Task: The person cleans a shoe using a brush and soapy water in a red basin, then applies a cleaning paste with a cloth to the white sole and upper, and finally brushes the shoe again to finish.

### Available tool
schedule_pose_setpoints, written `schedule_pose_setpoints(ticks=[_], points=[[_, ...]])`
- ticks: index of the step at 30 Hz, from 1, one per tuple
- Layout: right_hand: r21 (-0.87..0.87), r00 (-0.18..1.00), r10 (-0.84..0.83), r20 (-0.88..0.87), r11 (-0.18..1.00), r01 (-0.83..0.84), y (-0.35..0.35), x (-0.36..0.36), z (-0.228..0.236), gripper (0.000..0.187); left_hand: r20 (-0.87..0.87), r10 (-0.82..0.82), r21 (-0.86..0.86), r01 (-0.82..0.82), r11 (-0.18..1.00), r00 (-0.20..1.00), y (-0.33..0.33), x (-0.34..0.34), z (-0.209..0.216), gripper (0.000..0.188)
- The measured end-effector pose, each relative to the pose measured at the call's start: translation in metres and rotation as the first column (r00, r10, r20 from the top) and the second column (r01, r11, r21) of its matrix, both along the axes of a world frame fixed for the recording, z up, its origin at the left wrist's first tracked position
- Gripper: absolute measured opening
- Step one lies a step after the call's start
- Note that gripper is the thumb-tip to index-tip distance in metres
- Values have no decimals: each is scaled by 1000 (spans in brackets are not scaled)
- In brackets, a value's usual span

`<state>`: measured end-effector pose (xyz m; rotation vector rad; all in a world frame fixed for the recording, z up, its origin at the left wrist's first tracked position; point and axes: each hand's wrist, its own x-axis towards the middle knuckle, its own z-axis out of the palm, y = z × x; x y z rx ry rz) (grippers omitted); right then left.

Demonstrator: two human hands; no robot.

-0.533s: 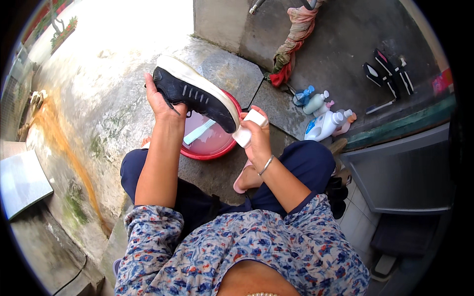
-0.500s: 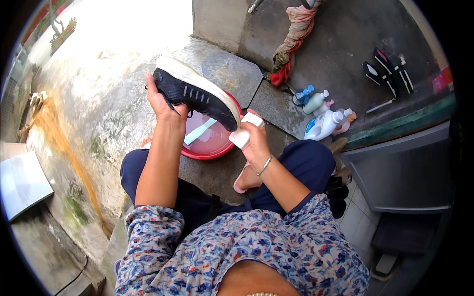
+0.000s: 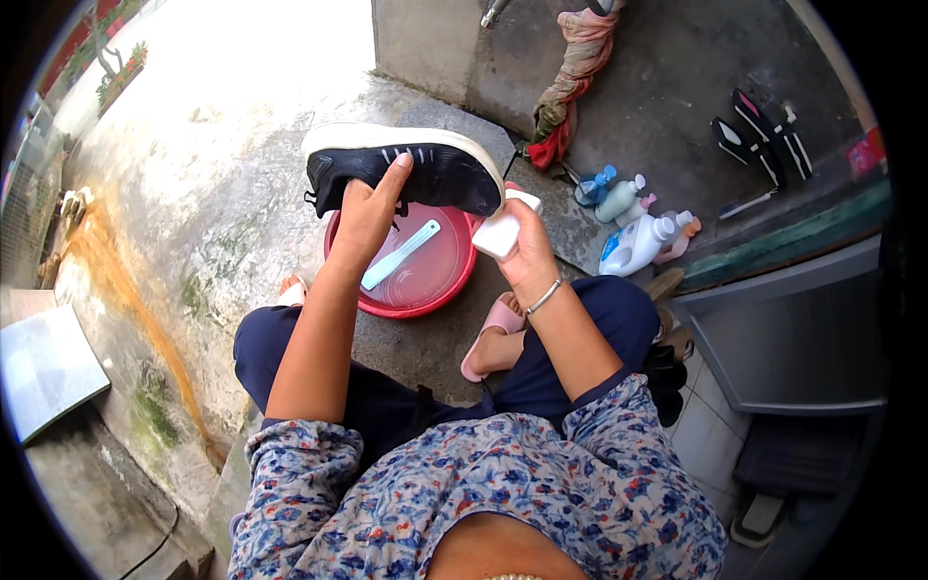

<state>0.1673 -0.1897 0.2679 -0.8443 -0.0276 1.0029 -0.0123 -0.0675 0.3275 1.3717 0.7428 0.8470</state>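
My left hand [image 3: 372, 217] grips a black sneaker [image 3: 425, 172] with a thick white sole, holding it over the basin. Its thumb lies along the upper beside the laces; the other fingers are hidden behind the shoe. The sole faces away from me, with the toe to the right. My right hand [image 3: 530, 253] is closed round a white rounded block [image 3: 497, 235], a soap bar or sponge, I cannot tell which. The block is at the shoe's toe, touching or very near the sole edge. Below, a red basin [image 3: 411, 311] holds cloudy water and a pale blue brush-like handle [image 3: 404, 255].
Several bottles stand right of the basin, including a white detergent jug [image 3: 633, 245]. A twisted cloth [image 3: 580, 68] hangs at the wall. Black-and-white shoe-like pieces [image 3: 759, 140] hang or rest farther right. A grey panel [image 3: 788, 329] stands at my right; pink slippers [image 3: 498, 329] are on my feet.
The sneaker has turned to lie more level and shifted slightly right. My left thumb now rests on its upper. The right hand with the white block has moved slightly right, staying at the toe.
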Motion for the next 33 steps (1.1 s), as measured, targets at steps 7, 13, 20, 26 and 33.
schedule_pose_setpoints(ticks=[7,13,20,26,33], points=[[41,992,-33,125,999,28,4,11,30,25,46,-6,66,3,998,999,-6,1,1,29],[72,956,-138,261,990,123,19,0,50,27,235,-115,-413,206,887,965,-8,3,4,31],[223,688,-387,614,921,319,26,-27,71,40,437,73,-605,233,762,896,-10,17,-21,28],[264,-318,-257,913,964,-21,31,-86,80,32,898,-23,-355,753,554,440,-18,26,-49,48],[189,-682,54,729,942,277,73,-32,63,34,684,145,-643,497,582,715,-38,23,-21,58]])
